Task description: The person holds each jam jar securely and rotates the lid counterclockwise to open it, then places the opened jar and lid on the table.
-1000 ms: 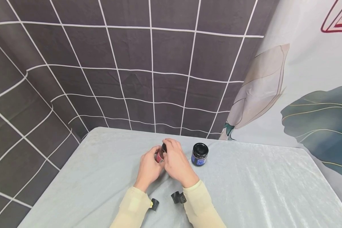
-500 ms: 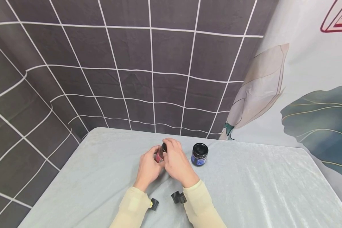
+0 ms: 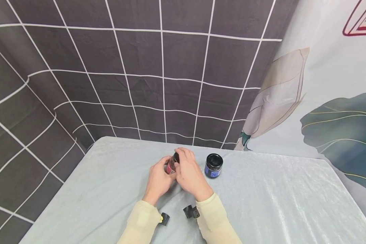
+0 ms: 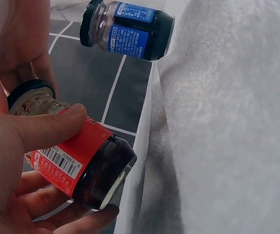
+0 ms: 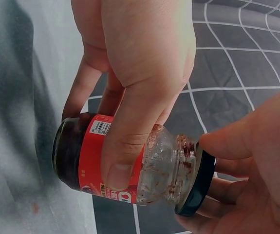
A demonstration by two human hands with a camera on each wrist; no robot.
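Note:
A glass jar with a red label (image 4: 81, 151) is held tilted in my left hand (image 3: 159, 181), thumb along the label and fingers round the far side. Its dark contents show near the base, and reddish smears line the clear glass toward the neck. My right hand (image 3: 191, 174) grips the black lid (image 5: 198, 183) by its edge, thumb on the near side. In the right wrist view the lid sits at a slant to the jar's neck. To the right stands a second jar (image 3: 213, 166), upright, with a blue label and a black lid.
A pale grey cloth (image 3: 262, 196) covers the table. Dark grid-patterned fabric (image 3: 140, 84) hangs close behind its back edge, and a white leaf-print sheet (image 3: 323, 84) hangs at the right. Small black devices sit at both wrists.
The red-labelled jar and its lid have shifted very slightly to the right between my hands. Both hands keep their hold, and the blue-labelled jar stays in place.

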